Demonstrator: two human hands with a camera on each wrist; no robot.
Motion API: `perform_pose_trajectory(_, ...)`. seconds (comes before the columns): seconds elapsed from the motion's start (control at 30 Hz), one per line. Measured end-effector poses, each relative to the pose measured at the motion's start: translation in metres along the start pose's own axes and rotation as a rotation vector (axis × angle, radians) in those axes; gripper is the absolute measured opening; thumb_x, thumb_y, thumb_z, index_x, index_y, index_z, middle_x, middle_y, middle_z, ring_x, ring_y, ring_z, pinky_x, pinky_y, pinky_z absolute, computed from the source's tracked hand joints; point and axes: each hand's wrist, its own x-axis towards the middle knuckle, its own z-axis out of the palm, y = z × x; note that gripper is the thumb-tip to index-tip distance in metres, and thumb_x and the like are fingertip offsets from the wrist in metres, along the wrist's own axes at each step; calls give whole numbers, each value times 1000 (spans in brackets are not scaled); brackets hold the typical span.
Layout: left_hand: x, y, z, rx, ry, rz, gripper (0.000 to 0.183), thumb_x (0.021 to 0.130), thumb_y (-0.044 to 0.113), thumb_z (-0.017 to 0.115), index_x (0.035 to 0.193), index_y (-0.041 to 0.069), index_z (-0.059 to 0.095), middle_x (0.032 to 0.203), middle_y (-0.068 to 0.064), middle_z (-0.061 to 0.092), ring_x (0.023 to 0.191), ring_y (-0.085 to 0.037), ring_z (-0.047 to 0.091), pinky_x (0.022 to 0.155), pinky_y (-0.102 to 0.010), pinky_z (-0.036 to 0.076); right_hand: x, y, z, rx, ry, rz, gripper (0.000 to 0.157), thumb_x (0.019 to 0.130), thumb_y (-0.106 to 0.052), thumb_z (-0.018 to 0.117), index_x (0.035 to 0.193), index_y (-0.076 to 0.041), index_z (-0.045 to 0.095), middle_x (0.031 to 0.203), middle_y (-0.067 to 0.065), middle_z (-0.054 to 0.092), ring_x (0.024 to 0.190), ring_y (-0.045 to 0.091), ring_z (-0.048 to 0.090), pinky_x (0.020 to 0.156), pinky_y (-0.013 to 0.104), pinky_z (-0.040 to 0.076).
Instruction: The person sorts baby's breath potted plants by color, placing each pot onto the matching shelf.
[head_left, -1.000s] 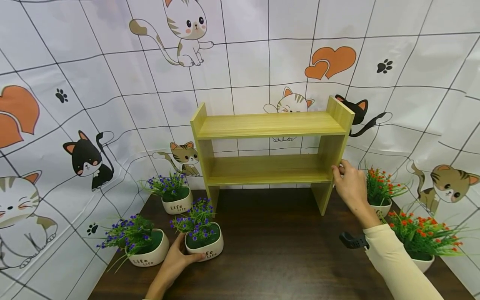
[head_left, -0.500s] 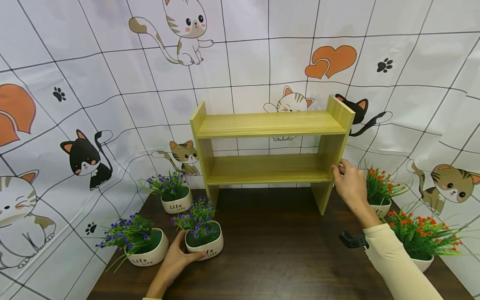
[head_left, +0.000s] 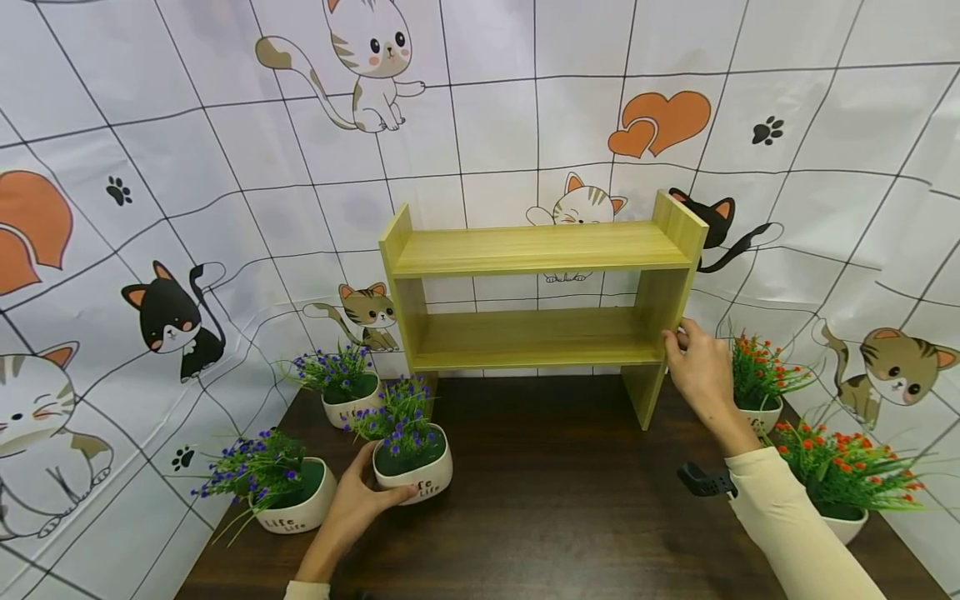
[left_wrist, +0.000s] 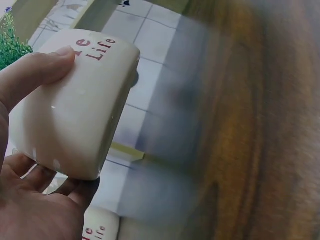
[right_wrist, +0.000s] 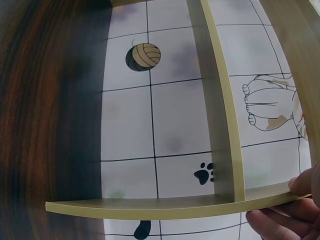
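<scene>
My left hand grips a white oval flower pot with purple artificial flowers, at the front left of the shelf. In the left wrist view the thumb presses the lettered face of the pot and the fingers curl under its far side. The pot is tilted, its base raised off the dark table. At the right, my right hand pinches the right side panel of a two-tier wooden shelf. The right wrist view shows thumb and fingers on either side of that panel.
Two more white pots with purple flowers stand at the left, one near and one farther back. Two pots with orange-red flowers stand at the right, one behind the hand, one nearer. A cat-patterned wall covering surrounds the dark table.
My left hand has raised the flower pot off the table and moved it slightly back and right, tilting it. The right hand and the shelf have stayed in place.
</scene>
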Motion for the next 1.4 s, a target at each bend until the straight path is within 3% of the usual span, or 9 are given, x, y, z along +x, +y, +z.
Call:
perform_pose_trajectory(0.23,2,14,0,26,1,29,103,80,29,96,162,9,37,157,-20,52,134,-32,63,94,-26,55,1,-1,0,0,9,-8,27,104,-10,66,120,12,70,98,31,76,84,59,71,75,71,54)
perform_pose_trajectory(0.53,6,30,3,39,2,81,95,80,28,96,158,11,44,143,-17,64,113,-21,68,84,-26,56,1,0,0,1,13,-12,26,104,-11,67,117,12,71,92,31,77,78,57,71,74,70,54)
perform_pose_trajectory(0.9,16,53,13,52,-46,137,96,79,27,97,158,14,45,145,-15,64,122,-26,68,89,-27,57,1,-1,-1,-6,-3,3,27,105,-11,66,119,11,71,94,30,77,77,56,72,77,71,54)
perform_pose_trajectory(1.17,26,71,21,67,-65,163,97,80,30,96,160,14,43,148,-16,62,122,-28,67,93,-36,58,1,-1,-1,2,0,2,29,104,-11,66,121,12,71,94,30,77,75,54,73,76,71,54)
perform_pose_trajectory(1.4,34,84,29,109,-67,177,99,80,36,95,161,14,43,154,-14,58,130,-30,65,105,-52,55,2,-1,-1,-8,3,8,29,104,-11,67,121,12,71,96,30,77,77,56,72,76,71,54)
